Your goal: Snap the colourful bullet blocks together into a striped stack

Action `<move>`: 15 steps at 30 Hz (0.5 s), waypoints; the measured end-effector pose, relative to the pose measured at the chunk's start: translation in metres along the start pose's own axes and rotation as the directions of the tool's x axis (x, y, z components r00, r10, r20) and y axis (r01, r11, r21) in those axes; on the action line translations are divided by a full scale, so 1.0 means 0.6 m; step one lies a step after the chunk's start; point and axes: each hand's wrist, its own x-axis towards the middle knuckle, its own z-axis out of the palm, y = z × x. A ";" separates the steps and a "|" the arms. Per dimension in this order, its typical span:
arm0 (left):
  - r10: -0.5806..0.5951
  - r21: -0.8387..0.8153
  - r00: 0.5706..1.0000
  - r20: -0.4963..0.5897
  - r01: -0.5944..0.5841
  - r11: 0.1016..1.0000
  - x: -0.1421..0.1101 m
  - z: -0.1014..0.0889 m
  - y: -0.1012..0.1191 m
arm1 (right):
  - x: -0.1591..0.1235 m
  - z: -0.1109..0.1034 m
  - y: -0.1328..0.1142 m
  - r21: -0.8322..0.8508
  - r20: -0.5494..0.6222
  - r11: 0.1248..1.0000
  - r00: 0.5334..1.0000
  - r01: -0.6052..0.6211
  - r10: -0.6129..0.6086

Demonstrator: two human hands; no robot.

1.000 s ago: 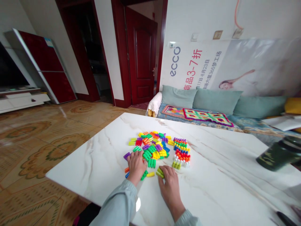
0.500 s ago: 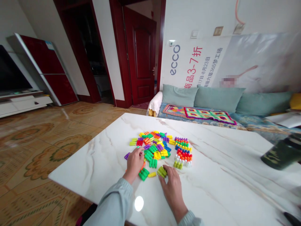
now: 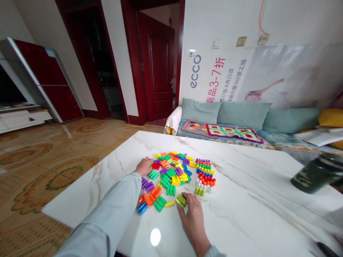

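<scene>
My right hand [image 3: 193, 216] has thumb and fingers closed round lime-green bullet-shaped building blocks [image 3: 180, 200], just in front of the loose pile. At the pile's far left edge, my left hand [image 3: 144, 166] bends its fingers over lime-green blocks, which it mostly covers. Beside its fingertips lie red blocks [image 3: 155, 166]. Between the hands spread loose green blocks [image 3: 170, 190], yellow blocks [image 3: 175, 180] and purple blocks [image 3: 147, 185]. An assembled row-by-row group of colored blocks [image 3: 205, 177] stands right of the pile, with lime-green blocks [image 3: 199, 191] at its near end.
The blocks lie on a white marbled table [image 3: 241, 221]. A dark green camouflage bottle [image 3: 317, 175] stands at the right, and a black object [image 3: 327, 249] lies at the lower right edge. Beyond the table is a sofa [image 3: 273, 137] with cushions.
My left hand has moved away from me and left, from the pile's near left side to the lime-green blocks at its far left. My right hand keeps its lime-green blocks. The view has shifted slightly.
</scene>
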 end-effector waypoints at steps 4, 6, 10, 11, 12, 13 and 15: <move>-0.026 -0.071 0.998 -0.060 0.022 0.997 -0.004 0.004 0.006 | 0.002 -0.003 -0.004 -0.015 0.008 1.000 1.000 -0.005 0.005; -0.051 -0.128 0.990 -0.133 0.034 0.991 -0.009 -0.001 0.010 | 0.002 -0.003 -0.006 -0.019 0.016 1.000 1.000 -0.010 0.010; -0.146 -0.274 0.932 -0.332 0.053 0.960 -0.031 -0.006 0.029 | 0.002 -0.004 -0.007 -0.025 0.030 1.000 1.000 -0.008 0.009; -0.168 -0.314 0.917 -0.361 0.050 0.948 -0.040 -0.002 0.034 | 0.002 -0.004 -0.008 -0.029 0.029 1.000 1.000 -0.005 0.006; -0.186 -0.351 0.907 -0.379 0.045 0.935 -0.050 0.003 0.040 | 0.002 -0.004 -0.008 -0.033 0.028 0.999 1.000 0.000 0.001; -0.200 -0.385 0.901 -0.385 0.040 0.922 -0.060 0.010 0.044 | 0.002 -0.004 -0.008 -0.037 0.026 0.999 1.000 0.007 -0.006; -0.226 -0.439 0.896 -0.383 0.038 0.898 -0.075 0.021 0.046 | 0.001 -0.005 -0.007 -0.042 0.023 0.999 1.000 0.019 -0.018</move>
